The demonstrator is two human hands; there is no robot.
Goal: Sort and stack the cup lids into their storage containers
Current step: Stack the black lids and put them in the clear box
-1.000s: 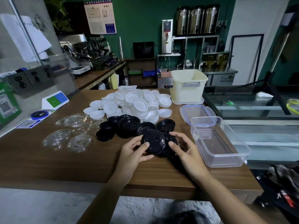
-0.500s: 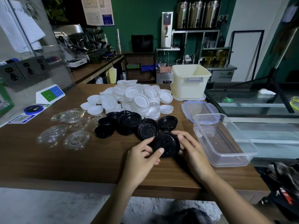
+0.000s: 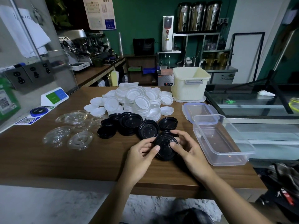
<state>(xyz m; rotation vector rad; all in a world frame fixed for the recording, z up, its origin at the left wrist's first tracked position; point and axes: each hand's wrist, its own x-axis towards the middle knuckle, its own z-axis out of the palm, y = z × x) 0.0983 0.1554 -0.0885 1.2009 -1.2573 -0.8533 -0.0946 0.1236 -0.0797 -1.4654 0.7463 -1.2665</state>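
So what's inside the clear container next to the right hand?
No lids show inside the clear container: its bare floor is plain through the walls. Nothing covers it; its far end overlaps the blue-clipped cover.

Cafe or drinks shop, seen from the service counter [image 3: 48, 159]. Espresso machine [image 3: 77, 44] on the back bench at left, three steel urns [image 3: 198, 16] on a high shelf, water boiler [image 3: 167, 33] beside them, steel undercounter fridge [image 3: 221, 77] below. QR sticker [image 3: 26, 120] and green QR stand [image 3: 6, 101] at the counter's left edge. Glass display case [image 3: 252, 107] on the right. Heaps of takeaway cup lids on the wood: white lids [image 3: 137, 101], black lids [image 3: 129, 122], clear lids [image 3: 72, 126]
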